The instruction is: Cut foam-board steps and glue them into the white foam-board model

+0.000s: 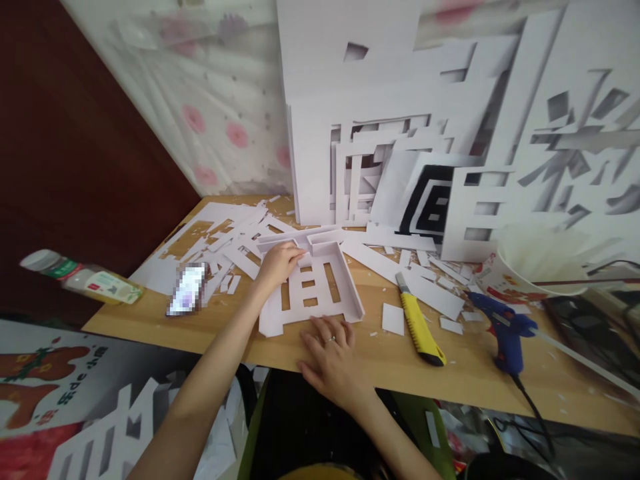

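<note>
A white foam-board character (323, 283) with cut-out slots and raised side walls lies on the table before me. My left hand (281, 263) reaches over its upper left part, fingers closed in a pinch on a small white foam-board strip (302, 257) by the inner edge. Part of the strip is hidden by the fingers. Near the character's lower edge, my right hand (333, 353) rests with fingers spread, the fingertips at the foam and a ring on one finger. To its right lie a square white foam-board piece (393, 319) and a yellow utility knife (420, 327).
A blue glue gun (510, 333) with its cord stands at right, beside a paper tub (520, 273). Foam-board scraps (240, 233) litter the table's back. A phone (187, 288) and a bottle (83, 277) lie at left. Cut foam-board sheets (320, 80) lean behind.
</note>
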Tool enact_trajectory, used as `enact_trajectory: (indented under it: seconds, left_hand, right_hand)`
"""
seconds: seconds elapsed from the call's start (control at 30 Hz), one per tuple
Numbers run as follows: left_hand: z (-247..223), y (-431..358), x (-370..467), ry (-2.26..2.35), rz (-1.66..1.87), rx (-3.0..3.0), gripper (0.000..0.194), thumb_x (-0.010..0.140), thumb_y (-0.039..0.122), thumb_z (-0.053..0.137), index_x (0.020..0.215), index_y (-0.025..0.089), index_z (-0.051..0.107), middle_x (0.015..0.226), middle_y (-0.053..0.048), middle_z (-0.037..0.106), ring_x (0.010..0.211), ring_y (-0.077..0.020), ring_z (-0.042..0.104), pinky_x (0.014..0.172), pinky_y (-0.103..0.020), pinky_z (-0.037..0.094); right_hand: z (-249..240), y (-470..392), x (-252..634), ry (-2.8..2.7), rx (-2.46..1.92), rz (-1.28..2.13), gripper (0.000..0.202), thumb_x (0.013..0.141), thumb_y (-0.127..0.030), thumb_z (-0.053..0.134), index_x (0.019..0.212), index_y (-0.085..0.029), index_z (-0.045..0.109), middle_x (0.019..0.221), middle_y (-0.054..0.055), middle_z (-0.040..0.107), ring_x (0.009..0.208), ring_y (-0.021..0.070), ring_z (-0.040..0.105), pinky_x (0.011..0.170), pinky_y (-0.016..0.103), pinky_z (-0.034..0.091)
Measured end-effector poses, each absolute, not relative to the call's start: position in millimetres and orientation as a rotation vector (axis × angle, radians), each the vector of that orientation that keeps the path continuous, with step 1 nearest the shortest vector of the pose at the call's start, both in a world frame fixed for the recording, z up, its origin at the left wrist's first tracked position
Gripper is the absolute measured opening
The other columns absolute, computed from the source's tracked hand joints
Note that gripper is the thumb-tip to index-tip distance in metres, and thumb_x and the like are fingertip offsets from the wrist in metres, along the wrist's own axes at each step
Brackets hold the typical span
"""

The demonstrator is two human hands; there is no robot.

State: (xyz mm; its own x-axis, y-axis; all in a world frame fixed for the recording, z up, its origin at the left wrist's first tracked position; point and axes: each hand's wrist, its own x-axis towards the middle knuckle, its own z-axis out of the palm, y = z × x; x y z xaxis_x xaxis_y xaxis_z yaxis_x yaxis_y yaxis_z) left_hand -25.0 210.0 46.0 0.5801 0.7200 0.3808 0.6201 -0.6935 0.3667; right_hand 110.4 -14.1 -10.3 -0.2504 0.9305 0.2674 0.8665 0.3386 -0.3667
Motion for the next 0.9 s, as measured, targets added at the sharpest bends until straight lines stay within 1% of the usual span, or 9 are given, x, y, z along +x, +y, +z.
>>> enact_trajectory:
  seconds: [0.1,0.3,0.6,0.9]
  left_hand:
    - [45.3,210.2,-25.7,1.136,0.76,2.612,0.022,0.095,0.022,0.056,0.1,0.023,0.078,0.094,-0.006,0.073,0.088,-0.0204,0.067,0.086,-0.036,0.053]
    - [43.6,211.2,-25.3,1.151,0.755,2.611,0.022,0.094,0.023,0.056,0.099,0.025,0.078,0.094,-0.005,0.073,0.089,-0.0204,0.067,0.086,-0.035,0.053]
    - [45.9,209.8,-23.1,1.137,0.742,2.627,0.022,0.094,0.02,0.057,0.101,0.022,0.077,0.094,-0.007,0.073,0.087,-0.0211,0.067,0.082,-0.034,0.052]
    - [43.1,210.0,-23.5,1.147,0.744,2.655,0.023,0.095,0.021,0.055,0.101,0.024,0.077,0.094,-0.005,0.073,0.088,-0.0189,0.067,0.083,-0.032,0.052]
  right_hand:
    - [-9.7,-14.3,110.0,-2.183,-1.578,0.189,0.044,0.095,-0.049,0.052,0.129,-0.023,0.058,0.148,0.013,0.05,0.135,0.0359,0.038,0.109,0.06,0.028]
    - [-11.4,-13.9,110.0,-2.182,-1.58,0.177,0.044,0.095,-0.049,0.052,0.13,-0.023,0.058,0.148,0.013,0.049,0.135,0.0361,0.038,0.109,0.061,0.027]
    - [-11.9,-13.3,110.7,-2.171,-1.576,0.204,0.044,0.095,-0.05,0.052,0.129,-0.024,0.057,0.148,0.012,0.049,0.135,0.0352,0.038,0.11,0.06,0.027]
    - [-10.4,-13.5,111.2,-2.19,-1.58,0.181,0.044,0.095,-0.051,0.051,0.129,-0.024,0.057,0.147,0.012,0.05,0.134,0.0352,0.039,0.109,0.06,0.028]
